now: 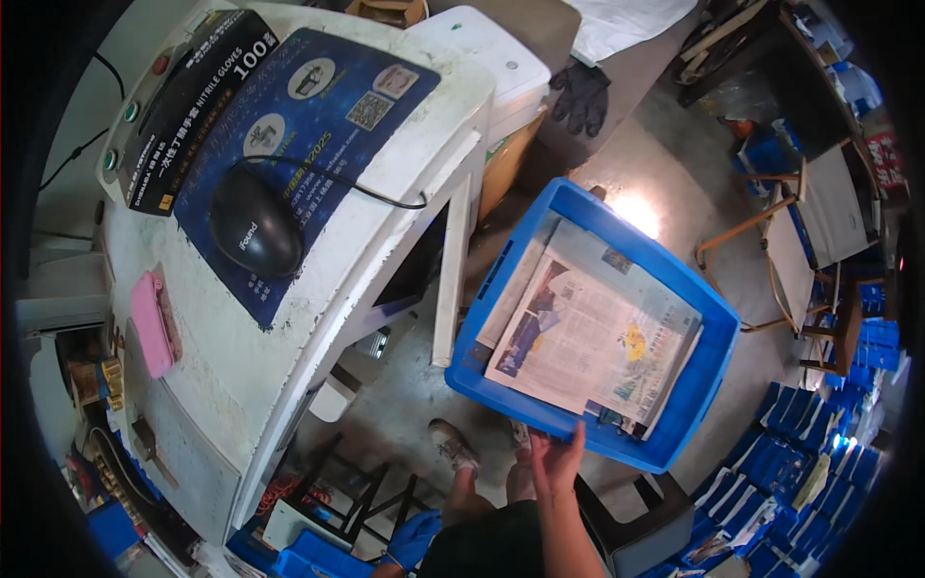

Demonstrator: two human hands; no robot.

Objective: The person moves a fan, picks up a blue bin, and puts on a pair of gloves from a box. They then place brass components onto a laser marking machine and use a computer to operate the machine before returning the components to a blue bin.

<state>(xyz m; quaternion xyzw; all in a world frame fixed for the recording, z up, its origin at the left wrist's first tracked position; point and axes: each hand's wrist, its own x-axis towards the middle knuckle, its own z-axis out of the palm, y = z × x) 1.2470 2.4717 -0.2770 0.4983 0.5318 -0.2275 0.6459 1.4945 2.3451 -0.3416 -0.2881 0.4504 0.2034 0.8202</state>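
A blue plastic crate (465, 371) sits in front of me, tilted in view, with printed newspaper (588, 337) lying flat on its bottom. My right hand (557, 465) is at the crate's near wall. One finger lies up against the rim and the others curl at its underside, partly hidden. Low at the bottom edge, only a sliver of skin of what looks like my left hand (387, 570) shows beside a blue object (414, 541). Its fingers are out of sight, and I cannot make out whether it holds that object.
On the left, a worn white machine top (356, 226) carries a black computer mouse (255, 222), a blue mat (385, 96), a glove box (198, 111) and a pink case (154, 323). Black gloves (580, 99) hang behind. A folding chair (790, 260) and several blue bins (771, 482) stand right.
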